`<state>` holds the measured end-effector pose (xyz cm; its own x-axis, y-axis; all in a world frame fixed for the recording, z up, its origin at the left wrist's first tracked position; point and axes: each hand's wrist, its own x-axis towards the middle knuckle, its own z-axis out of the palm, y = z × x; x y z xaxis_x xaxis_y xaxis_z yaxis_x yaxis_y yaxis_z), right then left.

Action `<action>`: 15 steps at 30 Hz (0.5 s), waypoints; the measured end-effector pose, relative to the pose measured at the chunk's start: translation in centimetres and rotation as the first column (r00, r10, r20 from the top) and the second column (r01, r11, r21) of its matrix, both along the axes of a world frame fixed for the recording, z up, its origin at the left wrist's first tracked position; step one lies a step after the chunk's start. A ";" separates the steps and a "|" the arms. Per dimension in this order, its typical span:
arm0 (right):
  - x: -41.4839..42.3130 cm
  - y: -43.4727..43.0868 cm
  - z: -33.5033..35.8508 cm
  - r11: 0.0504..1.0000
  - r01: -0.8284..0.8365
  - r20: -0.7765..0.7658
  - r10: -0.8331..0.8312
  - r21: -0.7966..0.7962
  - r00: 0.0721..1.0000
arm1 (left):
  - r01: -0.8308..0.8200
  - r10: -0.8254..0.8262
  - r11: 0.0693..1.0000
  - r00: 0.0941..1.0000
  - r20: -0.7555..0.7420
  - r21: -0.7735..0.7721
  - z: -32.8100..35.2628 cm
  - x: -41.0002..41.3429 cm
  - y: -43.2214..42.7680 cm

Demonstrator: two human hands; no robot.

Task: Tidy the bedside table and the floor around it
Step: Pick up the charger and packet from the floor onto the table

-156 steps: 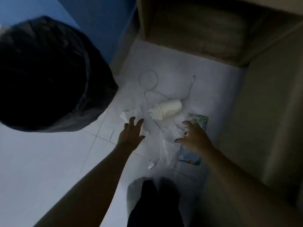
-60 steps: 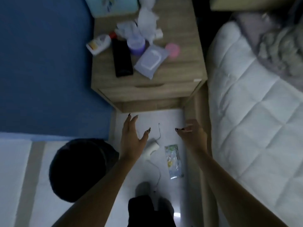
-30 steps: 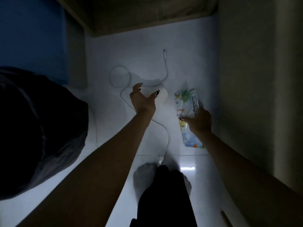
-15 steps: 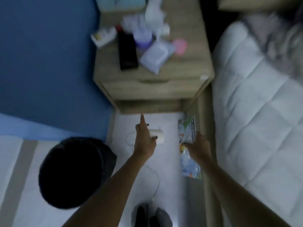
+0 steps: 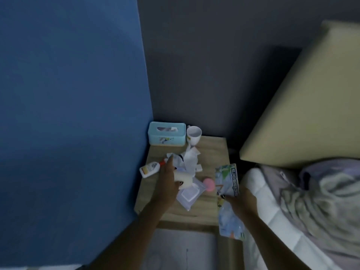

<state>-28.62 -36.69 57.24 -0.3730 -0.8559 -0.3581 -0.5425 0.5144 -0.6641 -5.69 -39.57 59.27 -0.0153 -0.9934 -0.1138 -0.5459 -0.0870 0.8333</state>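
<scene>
The pale wooden bedside table (image 5: 212,151) carries a teal rectangular tissue box (image 5: 166,134) at the back, with a white ceramic mug (image 5: 193,136) just beside it. Crumpled white tissues (image 5: 190,158) lie mid-top. A small white plastic bottle with a red cap (image 5: 150,168) lies on its side near the left edge. Toward the front are a pale wet-wipe packet (image 5: 190,194) and a small pink round object (image 5: 209,185).

Reaches forward with both bare forearms, well apart. Grips a white cylindrical gadget (image 5: 185,180) in the left hand (image 5: 167,184), index finger stretched straight ahead. Pinches a scissors packet (image 5: 231,178) near its middle with the right hand (image 5: 241,199), thumb on its printed face.
</scene>
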 end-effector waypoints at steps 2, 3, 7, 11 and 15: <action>-0.1 -3.0 -0.2 0.999 -0.039 -0.016 0.039 0.009 0.999 | -0.033 0.034 0.999 0.999 0.017 -0.011 0.3 0.0 -2.5; -0.1 -4.3 -0.4 0.998 -0.055 -0.017 0.055 0.006 0.998 | -0.050 0.051 0.999 0.998 0.026 -0.013 0.2 -0.1 -3.5; 0.1 -8.3 -1.5 0.995 -0.092 -0.012 0.092 0.030 0.996 | -0.103 0.101 0.994 0.993 0.060 0.034 -0.9 -0.1 -6.9; -0.3 -12.0 -3.9 0.989 -0.135 -0.002 0.135 0.066 0.991 | -0.185 0.177 0.981 0.977 0.116 0.062 -3.1 -0.5 -10.5; -0.6 -14.3 -7.0 0.983 -0.157 0.004 0.157 0.097 0.988 | -0.230 0.216 0.970 0.963 0.158 0.074 -6.2 -0.7 -13.6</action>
<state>-29.23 -50.94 50.29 -0.2383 -0.8651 -0.4413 -0.6238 0.4846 -0.6132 -6.39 -53.18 53.10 0.2293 -0.9550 -0.1882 -0.6206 -0.2924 0.7275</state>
